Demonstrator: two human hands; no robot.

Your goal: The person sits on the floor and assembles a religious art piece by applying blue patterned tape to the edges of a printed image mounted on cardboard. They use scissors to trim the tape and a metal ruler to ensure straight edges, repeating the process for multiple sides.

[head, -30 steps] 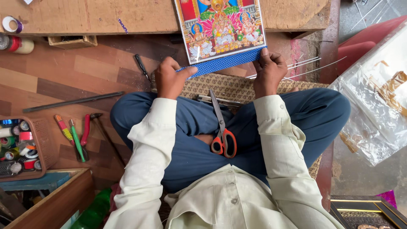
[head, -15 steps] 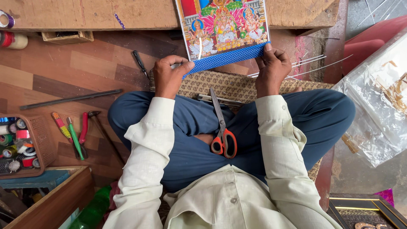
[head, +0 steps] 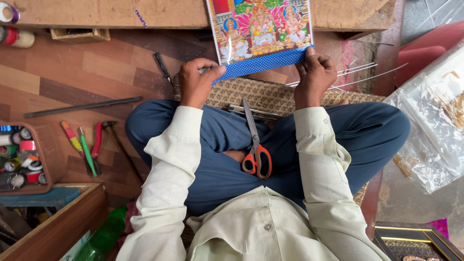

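I sit cross-legged on a patterned mat [head: 270, 94]. A colourful glossy picture [head: 261, 29] with a blue dotted strip along its near edge lies before me, its far part resting on a wooden board [head: 121, 12]. My left hand [head: 197, 82] grips the strip's left corner, thumb on top. The strip's right end is pinched by my right hand [head: 315, 75]. A pair of scissors with red-orange handles [head: 255, 145] rests on my lap, blades pointing away from me.
Pliers and screwdrivers [head: 87, 142] lie on the wood-pattern floor at left, with a long metal rod [head: 82, 107]. A basket of tape rolls [head: 21, 157] sits at far left. Thin wires [head: 357, 75] and a plastic bag [head: 435, 116] are at right. A dark frame [head: 415, 241] lies bottom right.
Both hands and the picture sit slightly higher and more to the right in view than one second ago. Their grip on the blue strip is unchanged.
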